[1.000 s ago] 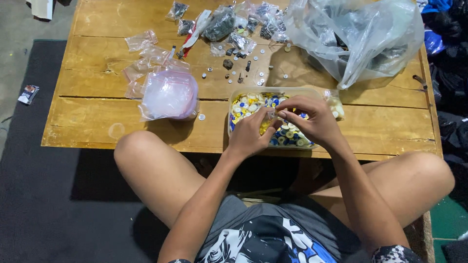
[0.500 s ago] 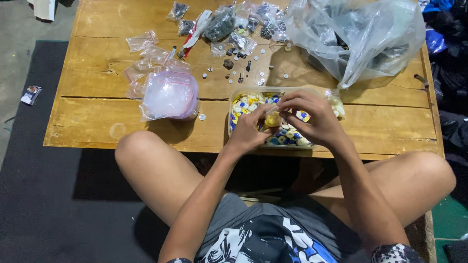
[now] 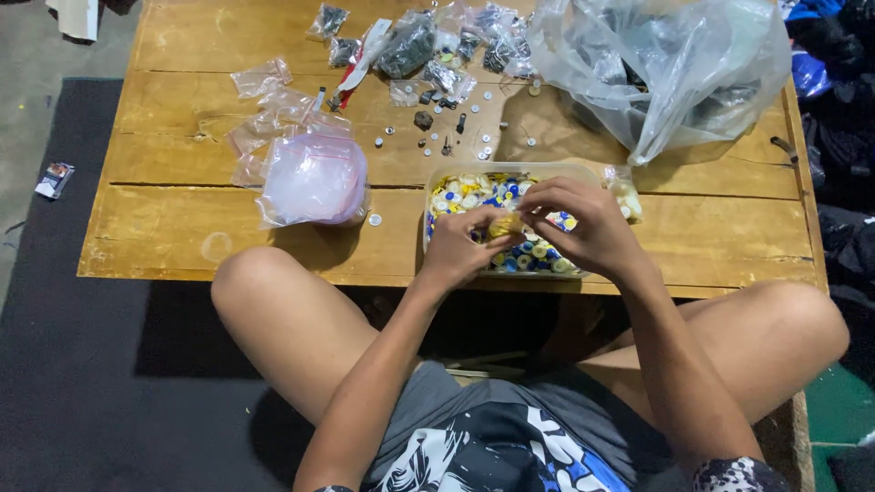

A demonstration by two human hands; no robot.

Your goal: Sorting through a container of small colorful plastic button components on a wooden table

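A clear plastic tub (image 3: 436, 175) full of small round white, blue and yellow pieces stands on the low wooden table (image 3: 182, 219) in front of me. Both hands meet over the tub. My left hand (image 3: 465, 246) and my right hand (image 3: 583, 228) pinch a small yellowish bundle (image 3: 504, 224) between their fingertips, just above the pieces. A small clear bag of pale pieces (image 3: 625, 193) lies at the tub's right end.
A pink-tinted clear bag (image 3: 310, 180) and several empty small bags (image 3: 264, 100) lie left of the tub. Small metal parts (image 3: 437, 128) and dark packets are scattered at the back. A big crumpled clear bag (image 3: 656, 64) fills the right rear. My bare knees flank the table's front edge.
The hands stay over the tub; the fingers have shifted slightly around the small yellowish bundle. Nothing else on the table moved.
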